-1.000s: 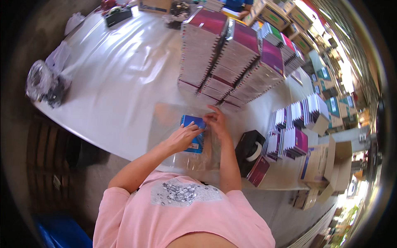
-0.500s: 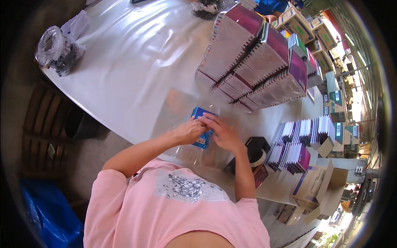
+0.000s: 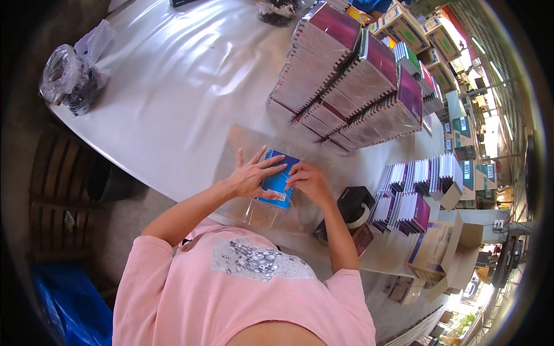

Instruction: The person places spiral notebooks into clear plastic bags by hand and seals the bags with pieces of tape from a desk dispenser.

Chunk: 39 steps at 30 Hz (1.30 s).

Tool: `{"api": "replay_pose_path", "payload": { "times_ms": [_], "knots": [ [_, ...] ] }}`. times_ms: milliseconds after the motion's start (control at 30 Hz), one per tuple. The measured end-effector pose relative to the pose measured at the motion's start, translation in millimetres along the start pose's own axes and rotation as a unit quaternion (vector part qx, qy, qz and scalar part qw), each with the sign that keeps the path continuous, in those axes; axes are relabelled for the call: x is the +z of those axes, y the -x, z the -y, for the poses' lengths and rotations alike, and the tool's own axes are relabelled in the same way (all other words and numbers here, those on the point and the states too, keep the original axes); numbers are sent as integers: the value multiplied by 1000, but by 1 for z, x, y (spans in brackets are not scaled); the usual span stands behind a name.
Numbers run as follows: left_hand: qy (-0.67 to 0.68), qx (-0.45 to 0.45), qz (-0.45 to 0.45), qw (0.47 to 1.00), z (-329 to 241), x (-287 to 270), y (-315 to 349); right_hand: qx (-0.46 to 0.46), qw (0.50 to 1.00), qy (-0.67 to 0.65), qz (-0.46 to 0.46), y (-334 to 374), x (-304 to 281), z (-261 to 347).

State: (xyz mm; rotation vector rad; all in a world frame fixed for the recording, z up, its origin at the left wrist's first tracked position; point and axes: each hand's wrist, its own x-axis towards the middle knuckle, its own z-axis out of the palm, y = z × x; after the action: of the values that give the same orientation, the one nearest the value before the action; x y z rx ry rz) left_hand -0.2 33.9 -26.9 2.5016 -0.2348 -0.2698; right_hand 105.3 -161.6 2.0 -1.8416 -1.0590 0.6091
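Note:
A small blue spiral notebook (image 3: 278, 177) with a white label near its lower end lies on a clear plastic sheet (image 3: 231, 154) in front of me. My left hand (image 3: 253, 176) rests over its left side, open, fingers spread across the cover. At the notebook's right edge my right hand (image 3: 309, 180) is closed in a pinch, with the fingertips close together. What is between those fingertips is too small to make out. Beside my right forearm stands a black tape dispenser (image 3: 353, 203) with a pale roll of tape.
Tall stacks of wrapped purple notebooks (image 3: 352, 75) rise beyond my hands. More spiral notebooks (image 3: 407, 210) stand in rows at the right, near an open cardboard box (image 3: 430, 251). A plastic bag (image 3: 75, 81) sits at the white table's (image 3: 156, 104) far left edge. Another person's blue sleeve (image 3: 372, 6) shows behind the stacks.
My hands were together over the notebook and have moved apart. The left has spread out flat toward the left; the right has shifted to the right edge. More of the blue cover shows.

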Motion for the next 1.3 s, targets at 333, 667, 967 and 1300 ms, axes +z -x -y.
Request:
{"api": "replay_pose_path", "payload": {
  "times_ms": [333,667,967,1300],
  "knots": [
    [12,-41,19,999,-19,6,-6,3,998,51,-30,0,20,-7],
    [360,87,-236,898,24,46,-22,6,973,220,-73,-16,34,35],
    [96,-102,10,990,10,-16,-17,146,946,288,-31,-10,42,56],
    [201,-12,-29,979,17,-5,-22,143,935,126,-299,122,141,87]
  ]
}}
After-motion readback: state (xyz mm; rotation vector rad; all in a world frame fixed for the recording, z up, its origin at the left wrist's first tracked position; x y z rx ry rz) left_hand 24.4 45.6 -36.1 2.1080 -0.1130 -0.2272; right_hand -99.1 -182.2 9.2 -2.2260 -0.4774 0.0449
